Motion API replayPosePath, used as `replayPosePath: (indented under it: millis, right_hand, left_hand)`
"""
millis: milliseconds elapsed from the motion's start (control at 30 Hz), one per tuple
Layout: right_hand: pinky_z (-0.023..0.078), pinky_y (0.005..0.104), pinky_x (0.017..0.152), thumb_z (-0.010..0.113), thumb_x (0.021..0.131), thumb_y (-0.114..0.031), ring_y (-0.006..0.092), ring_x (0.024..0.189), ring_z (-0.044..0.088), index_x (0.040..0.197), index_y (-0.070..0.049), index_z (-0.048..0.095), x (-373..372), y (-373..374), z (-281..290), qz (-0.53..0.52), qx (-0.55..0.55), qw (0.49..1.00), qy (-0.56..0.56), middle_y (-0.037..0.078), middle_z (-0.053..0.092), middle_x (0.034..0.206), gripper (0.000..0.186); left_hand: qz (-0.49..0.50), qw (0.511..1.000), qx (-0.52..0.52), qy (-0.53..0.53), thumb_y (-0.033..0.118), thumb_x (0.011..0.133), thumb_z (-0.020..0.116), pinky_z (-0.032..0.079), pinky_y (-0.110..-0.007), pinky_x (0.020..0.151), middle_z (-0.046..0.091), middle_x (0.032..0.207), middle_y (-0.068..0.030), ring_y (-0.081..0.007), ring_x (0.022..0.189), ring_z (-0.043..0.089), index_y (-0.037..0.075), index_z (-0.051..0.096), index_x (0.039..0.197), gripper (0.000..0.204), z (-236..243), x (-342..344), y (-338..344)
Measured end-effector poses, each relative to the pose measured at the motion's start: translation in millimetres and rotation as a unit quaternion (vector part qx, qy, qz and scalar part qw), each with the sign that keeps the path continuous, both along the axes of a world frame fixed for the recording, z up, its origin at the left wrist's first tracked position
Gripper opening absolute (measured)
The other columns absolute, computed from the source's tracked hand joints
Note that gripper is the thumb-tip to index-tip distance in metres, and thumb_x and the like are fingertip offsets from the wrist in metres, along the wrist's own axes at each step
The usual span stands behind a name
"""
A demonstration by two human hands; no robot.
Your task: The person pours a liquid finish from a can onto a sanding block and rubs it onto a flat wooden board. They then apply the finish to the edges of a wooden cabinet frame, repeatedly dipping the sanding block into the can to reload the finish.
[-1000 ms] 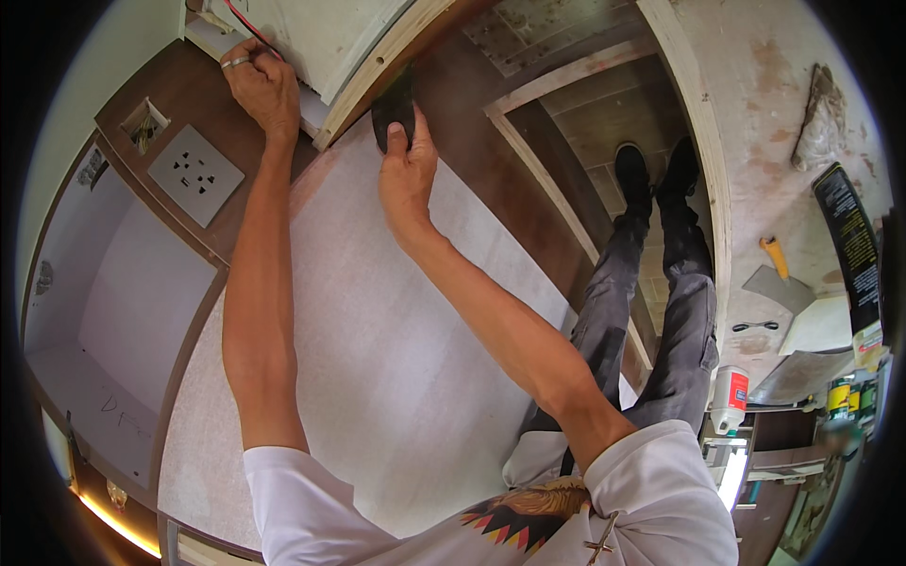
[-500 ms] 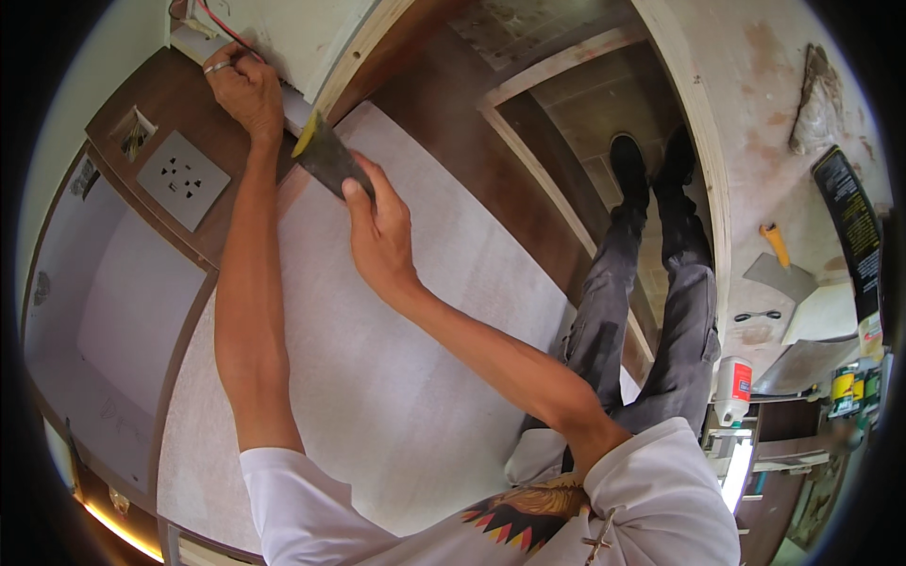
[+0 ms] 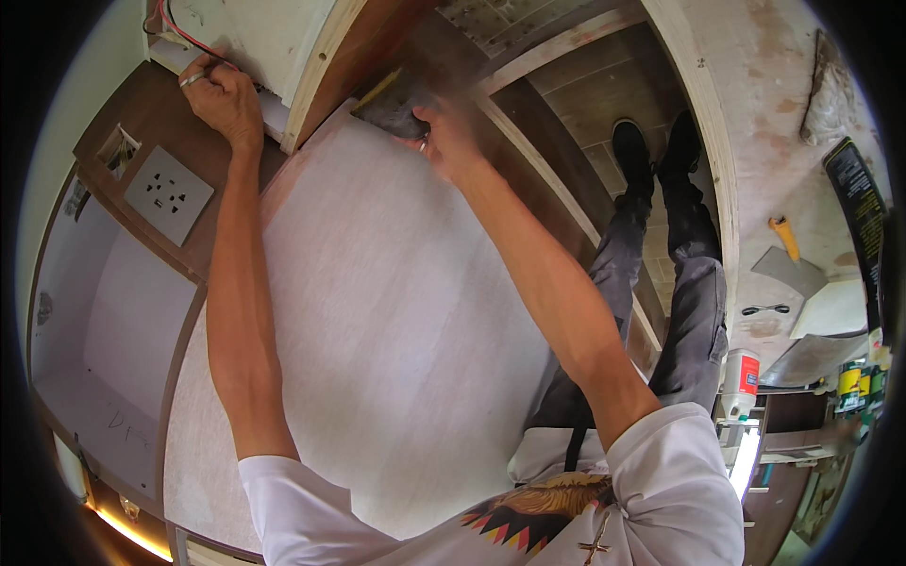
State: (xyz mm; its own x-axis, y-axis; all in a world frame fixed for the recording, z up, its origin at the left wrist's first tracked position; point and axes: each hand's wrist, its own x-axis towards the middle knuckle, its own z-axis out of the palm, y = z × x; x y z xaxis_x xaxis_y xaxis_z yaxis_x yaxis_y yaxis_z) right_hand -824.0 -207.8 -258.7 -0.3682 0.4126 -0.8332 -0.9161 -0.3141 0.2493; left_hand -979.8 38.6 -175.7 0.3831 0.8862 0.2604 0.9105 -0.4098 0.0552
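My left hand (image 3: pixel 226 106), a ring on one finger, is curled at the lower edge of a white panel (image 3: pixel 260 38). Red and black wires (image 3: pixel 192 38) run down to its fingers; what lies inside the grip is hidden. In my right hand (image 3: pixel 447 140), blurred by motion, is a dark grey sanding block (image 3: pixel 390 104) with a yellow side. The block is at the far edge of a whitish board (image 3: pixel 377 321), beside a brown wood face. Whether it touches the wood I cannot tell.
Left of my left arm are a socket plate (image 3: pixel 170 194) and an open white-lined compartment (image 3: pixel 113 321). Wooden framing (image 3: pixel 557 179) surrounds my legs. On the right-hand surface lie a putty knife (image 3: pixel 788 269), scissors (image 3: pixel 765 309) and a white bottle (image 3: pixel 742 384).
My right hand has swung away from the left hand, up and to the right, carrying the sanding block along. The left hand keeps its place by the panel edge; the whole view has shifted slightly.
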Motion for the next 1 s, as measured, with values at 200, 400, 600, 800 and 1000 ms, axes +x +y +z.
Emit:
replayPosePath:
  millis: [200, 400, 600, 800, 1000]
  right_hand:
    - [0.063, 0.0515, 0.099, 0.061, 0.098, -0.003, 0.0270, 0.112, 0.065, 0.124, 0.000, 0.057, -13.3, 9.8, -36.4, 0.042, 0.009, 0.996, 0.072, 0.013, 0.058, 0.127, 0.026]
    - [0.064, 0.0503, 0.095, 0.061, 0.097, 0.000, 0.0280, 0.109, 0.067, 0.111, 0.000, 0.062, -26.5, 19.2, -32.2, 0.037, -0.001, 0.995, 0.091, 0.014, 0.064, 0.118, 0.014]
    - [0.067, 0.0482, 0.091, 0.060, 0.097, -0.001, 0.0299, 0.108, 0.067, 0.111, 0.003, 0.061, -28.2, 30.3, -16.7, 0.047, -0.027, 0.996, 0.067, 0.016, 0.062, 0.121, 0.014]
    - [0.068, 0.0484, 0.090, 0.060, 0.097, 0.000, 0.0354, 0.110, 0.064, 0.115, 0.008, 0.058, -21.4, 45.6, -11.3, 0.043, -0.038, 0.997, 0.057, 0.022, 0.053, 0.129, 0.019]
    - [0.069, 0.0483, 0.090, 0.060, 0.096, 0.002, 0.0378, 0.116, 0.061, 0.121, 0.009, 0.055, -3.0, 68.1, -15.7, 0.039, -0.002, 0.999, 0.036, 0.025, 0.047, 0.138, 0.026]
  left_hand:
    - [-0.018, 1.000, 0.002, 0.004, 0.004, 0.094, 0.050, 0.053, -0.035, 0.075, 0.063, 0.094, -0.0140, -0.0230, 0.078, 0.063, -0.005, 0.066, 0.099, 0.019, 0.3, 10.7, 3.1]
    - [-0.032, 0.999, 0.011, 0.019, 0.004, 0.095, 0.051, 0.051, -0.035, 0.073, 0.063, 0.095, -0.0129, -0.0213, 0.077, 0.061, -0.004, 0.065, 0.100, 0.017, -0.3, -0.8, 5.3]
    - [-0.032, 0.999, 0.009, 0.017, 0.003, 0.095, 0.051, 0.051, -0.034, 0.072, 0.061, 0.094, -0.0119, -0.0200, 0.076, 0.059, -0.004, 0.065, 0.101, 0.017, 1.3, -1.1, 3.9]
    - [-0.040, 0.999, 0.009, 0.010, 0.004, 0.094, 0.052, 0.051, -0.035, 0.073, 0.061, 0.095, -0.0126, -0.0210, 0.077, 0.060, -0.004, 0.066, 0.102, 0.018, 1.0, 0.3, 4.7]
    - [-0.035, 0.999, 0.005, 0.014, 0.004, 0.094, 0.052, 0.051, -0.036, 0.075, 0.061, 0.096, -0.0134, -0.0229, 0.080, 0.062, -0.005, 0.067, 0.101, 0.019, 1.6, -5.9, 6.6]
